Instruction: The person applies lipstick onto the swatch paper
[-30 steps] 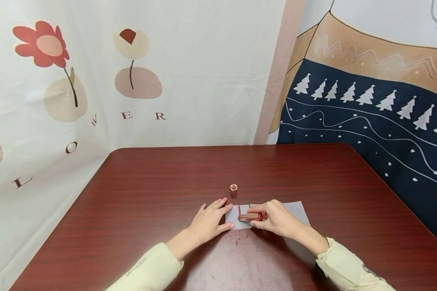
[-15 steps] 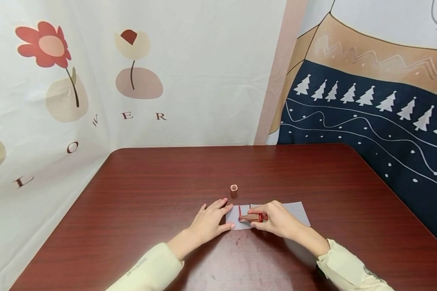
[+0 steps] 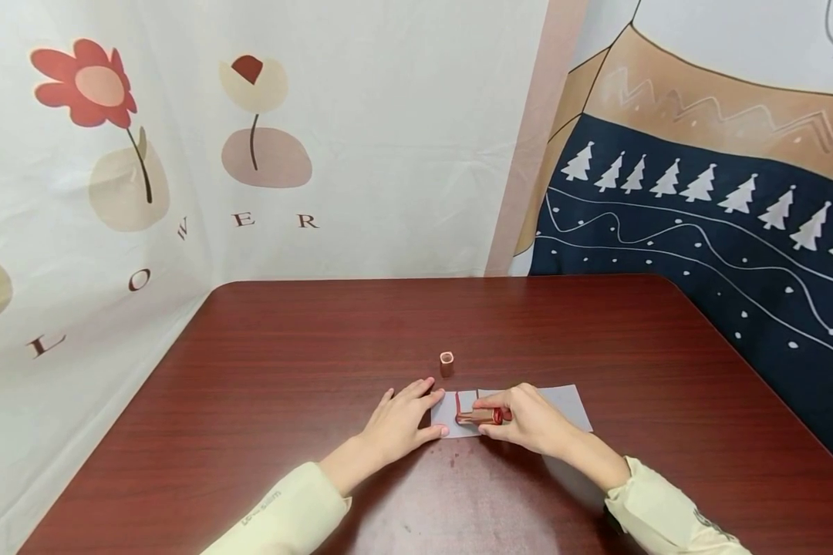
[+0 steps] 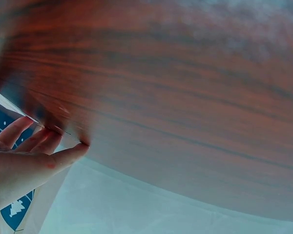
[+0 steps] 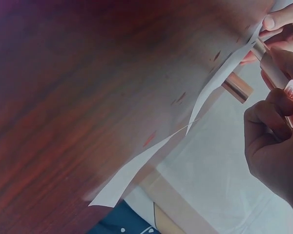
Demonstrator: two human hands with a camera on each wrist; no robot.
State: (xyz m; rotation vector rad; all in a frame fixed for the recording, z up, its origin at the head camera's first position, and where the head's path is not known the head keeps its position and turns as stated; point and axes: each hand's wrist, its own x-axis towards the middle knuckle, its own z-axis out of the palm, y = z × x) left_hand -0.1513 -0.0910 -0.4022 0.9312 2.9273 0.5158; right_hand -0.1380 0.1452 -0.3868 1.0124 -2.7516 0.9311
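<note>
My right hand (image 3: 531,420) pinches a rose-gold lipstick (image 3: 477,417) between thumb and fingers. The lipstick lies nearly level, its tip pointing left at the paper. A red stroke (image 3: 457,402) runs on the white paper (image 3: 565,399) from the far edge down to that tip. A second, darker short line shows to its right, partly hidden. My left hand (image 3: 399,420) rests with fingers spread on the paper's left end. In the right wrist view the lipstick (image 5: 273,70) shows between the fingers, and the paper (image 5: 132,173) curves up off the table in places.
The lipstick's cap (image 3: 446,364) stands upright just beyond the paper, its mouth upward. Everything sits on a dark red wooden table (image 3: 284,347). Printed cloths (image 3: 403,139) hang behind and to the right of it.
The lipstick has edged very slightly toward the paper's near side, and the red stroke reaches down to its tip. My left hand and the cap stay where they were.
</note>
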